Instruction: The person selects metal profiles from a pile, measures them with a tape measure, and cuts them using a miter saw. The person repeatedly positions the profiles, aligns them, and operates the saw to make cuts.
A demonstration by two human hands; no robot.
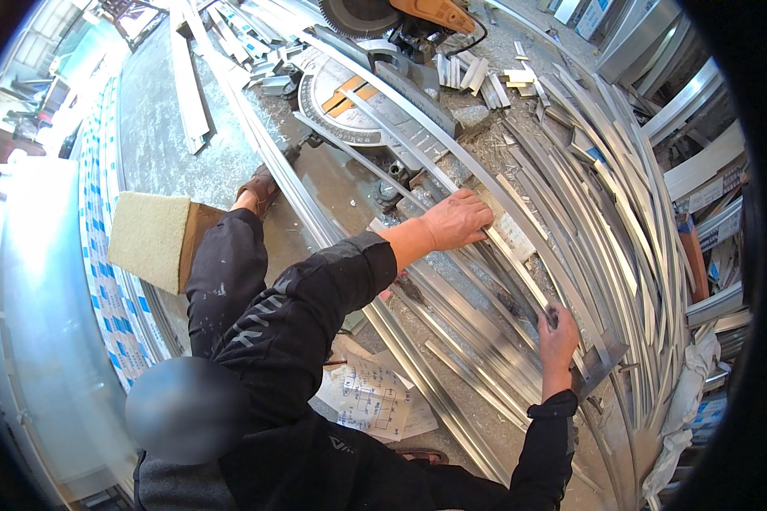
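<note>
My left hand is closed over a long, narrow aluminium profile, with the palm down. Farther along the same profile, on its near right side, my right hand curls its thumb and fingers around it. The profile slants up and left from my hands toward the mitre saw, whose round base has a yellow insert. The saw's toothed blade shows at the top edge. Beneath my hands lie more silvery profiles, roughly parallel to the held one.
Many loose metal strips are heaped on the right. Short offcuts lie beside the saw. Long profiles cross in front of my legs. Sheets of paper with sketches lie near me. A yellowish block and blue-and-white wrapped lengths are at left.
</note>
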